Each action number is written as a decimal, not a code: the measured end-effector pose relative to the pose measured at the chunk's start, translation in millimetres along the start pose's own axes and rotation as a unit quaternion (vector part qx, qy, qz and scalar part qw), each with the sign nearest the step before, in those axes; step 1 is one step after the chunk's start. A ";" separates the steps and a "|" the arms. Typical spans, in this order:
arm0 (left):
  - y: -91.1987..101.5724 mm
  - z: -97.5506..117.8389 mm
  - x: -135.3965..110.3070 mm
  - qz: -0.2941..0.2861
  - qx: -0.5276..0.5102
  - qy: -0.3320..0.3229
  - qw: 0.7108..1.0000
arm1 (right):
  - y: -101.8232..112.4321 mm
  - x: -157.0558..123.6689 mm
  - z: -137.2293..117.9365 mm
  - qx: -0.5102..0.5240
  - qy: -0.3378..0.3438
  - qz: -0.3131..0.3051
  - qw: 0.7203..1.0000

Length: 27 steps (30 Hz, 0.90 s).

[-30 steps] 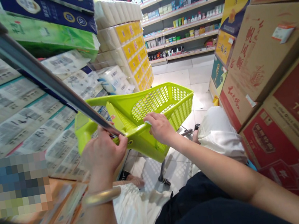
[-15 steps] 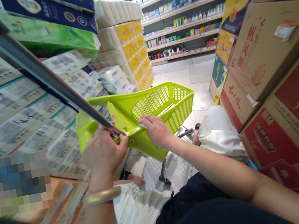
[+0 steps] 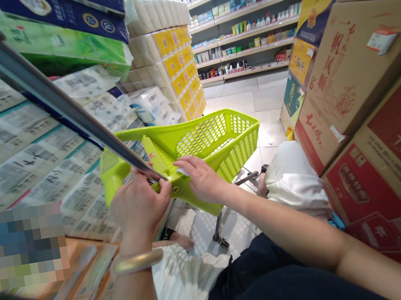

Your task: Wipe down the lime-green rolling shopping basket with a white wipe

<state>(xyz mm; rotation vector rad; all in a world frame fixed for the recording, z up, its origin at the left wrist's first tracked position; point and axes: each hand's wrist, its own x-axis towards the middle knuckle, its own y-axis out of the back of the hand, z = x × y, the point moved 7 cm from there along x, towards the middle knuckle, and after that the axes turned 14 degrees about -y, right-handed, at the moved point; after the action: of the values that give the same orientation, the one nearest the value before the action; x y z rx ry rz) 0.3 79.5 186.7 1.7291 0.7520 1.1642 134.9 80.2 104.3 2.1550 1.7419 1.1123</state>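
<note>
A lime-green plastic shopping cart (image 3: 221,138) stands in the aisle ahead of me, its basket empty. My left hand (image 3: 138,206) is closed around the cart's near rail, just under a grey metal shelf edge (image 3: 63,111); a bangle sits on that wrist. My right hand (image 3: 199,178) rests on the same rail a little to the right, fingers curled over it and pinching a small white scrap that I cannot make out.
Shelves of packed tissue and paper rolls (image 3: 165,58) line the left. Stacked brown and red cartons (image 3: 363,92) wall the right. A white bag (image 3: 292,178) lies low on the right by my leg. Tiled floor (image 3: 254,102) runs to far shelves of bottles.
My right hand has slid left along the cart's rail, closer to my left hand. The left hand and the cart have barely moved.
</note>
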 end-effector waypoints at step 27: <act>0.3 0.4 -2.1 -0.001 -0.002 0.001 1.000 | 5.5 2.9 10.3 -0.089 -0.075 0.030 0.993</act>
<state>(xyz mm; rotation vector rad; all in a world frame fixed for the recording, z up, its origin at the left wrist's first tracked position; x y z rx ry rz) -0.2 77.5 186.1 1.7234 0.7506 1.1650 145.8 84.4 101.2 2.1346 1.4661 1.0445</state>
